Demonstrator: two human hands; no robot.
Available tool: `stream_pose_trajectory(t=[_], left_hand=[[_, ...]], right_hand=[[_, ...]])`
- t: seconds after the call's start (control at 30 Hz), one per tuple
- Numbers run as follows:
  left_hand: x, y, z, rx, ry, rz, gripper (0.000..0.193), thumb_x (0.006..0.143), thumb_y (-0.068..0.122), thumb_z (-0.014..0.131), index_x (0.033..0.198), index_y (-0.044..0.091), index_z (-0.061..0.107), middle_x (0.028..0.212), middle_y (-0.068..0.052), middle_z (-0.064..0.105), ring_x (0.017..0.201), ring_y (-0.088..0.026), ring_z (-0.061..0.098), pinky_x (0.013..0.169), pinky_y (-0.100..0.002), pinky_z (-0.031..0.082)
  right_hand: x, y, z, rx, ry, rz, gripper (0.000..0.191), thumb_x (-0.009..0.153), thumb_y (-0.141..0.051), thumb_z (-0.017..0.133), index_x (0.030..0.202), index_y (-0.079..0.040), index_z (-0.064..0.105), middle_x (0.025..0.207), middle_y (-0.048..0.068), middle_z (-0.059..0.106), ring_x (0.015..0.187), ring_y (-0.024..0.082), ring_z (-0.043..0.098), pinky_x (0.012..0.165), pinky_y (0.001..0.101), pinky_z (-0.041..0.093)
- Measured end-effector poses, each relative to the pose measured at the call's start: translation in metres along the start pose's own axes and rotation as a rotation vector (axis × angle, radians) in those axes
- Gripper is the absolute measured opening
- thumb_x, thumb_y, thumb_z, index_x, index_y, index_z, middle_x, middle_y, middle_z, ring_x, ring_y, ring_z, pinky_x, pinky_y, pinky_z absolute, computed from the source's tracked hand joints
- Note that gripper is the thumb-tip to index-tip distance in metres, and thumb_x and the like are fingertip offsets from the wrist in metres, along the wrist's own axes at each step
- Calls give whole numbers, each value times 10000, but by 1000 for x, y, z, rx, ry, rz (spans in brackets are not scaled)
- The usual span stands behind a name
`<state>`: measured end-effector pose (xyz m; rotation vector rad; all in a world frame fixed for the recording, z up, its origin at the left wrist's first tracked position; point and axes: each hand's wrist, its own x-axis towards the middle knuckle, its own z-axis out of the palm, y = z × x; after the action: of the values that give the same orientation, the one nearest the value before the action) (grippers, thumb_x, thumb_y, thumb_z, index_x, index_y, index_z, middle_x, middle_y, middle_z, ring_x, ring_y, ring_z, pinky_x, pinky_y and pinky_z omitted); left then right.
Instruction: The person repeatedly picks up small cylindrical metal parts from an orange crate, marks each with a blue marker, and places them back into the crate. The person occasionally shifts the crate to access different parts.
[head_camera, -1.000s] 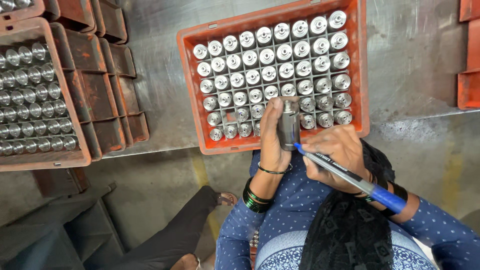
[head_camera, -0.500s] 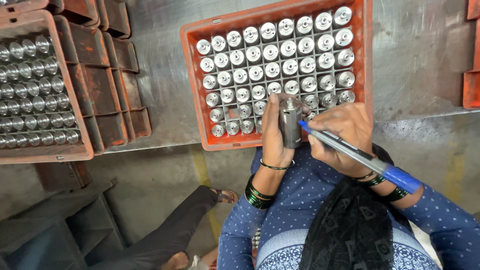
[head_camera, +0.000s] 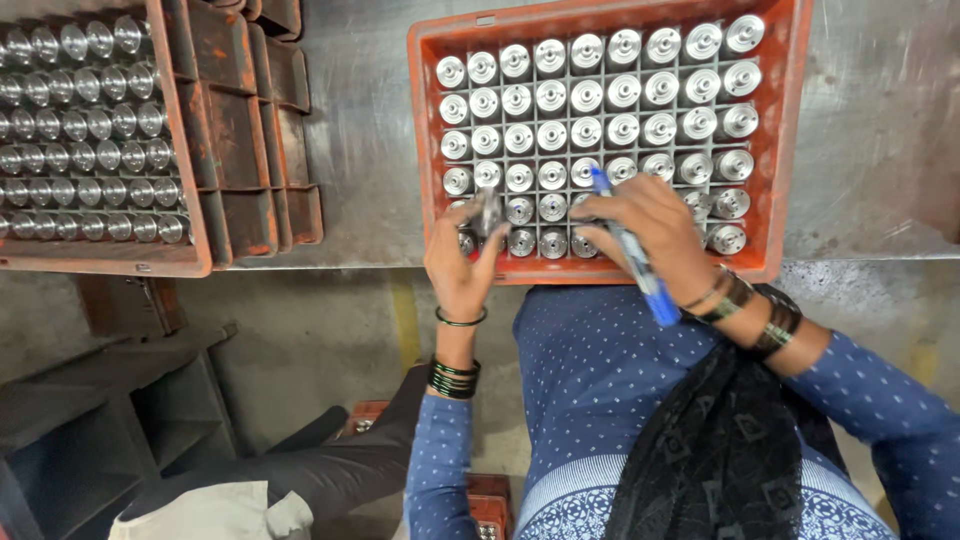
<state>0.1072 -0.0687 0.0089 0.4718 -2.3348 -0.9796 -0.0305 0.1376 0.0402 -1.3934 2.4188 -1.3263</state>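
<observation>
A worn steel table (head_camera: 880, 130) carries the orange crate (head_camera: 785, 150) of metal cylinders. At the crate's near edge, the left hand (head_camera: 462, 268) grips one metal cylinder (head_camera: 488, 210); the right hand (head_camera: 655, 232) holds a blue marker (head_camera: 632, 252). Left of the crate sits another crate (head_camera: 190, 130); below lies grey concrete floor (head_camera: 320, 330).

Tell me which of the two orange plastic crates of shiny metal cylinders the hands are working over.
The orange plastic crate at the right, in front of the person. The left hand and right hand are over its near edge; the left orange crate is untouched.
</observation>
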Motion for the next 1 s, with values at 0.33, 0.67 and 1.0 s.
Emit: stream_pose_trajectory(t=[0.33, 0.67, 1.0], left_hand=[[-4, -31, -2, 179, -322, -40, 431, 808, 111, 807, 1182, 38, 604, 1038, -152, 679, 992, -374, 641, 840, -461, 503], [0, -19, 12, -75, -46, -262, 284, 995, 107, 700, 1257, 72, 596, 1174, -133, 702, 1090, -291, 697, 931, -385, 551], [-9, 35, 70, -1726, 56, -881, 507, 1196, 496, 468, 1228, 0, 566, 830, -21, 533, 813, -177, 572, 698, -290, 472]], right_hand=[[41, 37, 76, -256, -388, -327, 229, 868, -107, 617, 1095, -135, 601, 1024, 56, 608, 1064, 255, 570, 958, 392, 443], [57, 36, 74, -196, -508, -345, 333, 785, -154, 709, 1094, -136, 585, 940, 39, 599, 990, 254, 582, 899, 397, 447], [11, -25, -14, 101, -71, -224, 526, 801, -393, 852, 1111, -129, 519, 1094, 65, 670, 986, 303, 587, 873, 429, 423]])
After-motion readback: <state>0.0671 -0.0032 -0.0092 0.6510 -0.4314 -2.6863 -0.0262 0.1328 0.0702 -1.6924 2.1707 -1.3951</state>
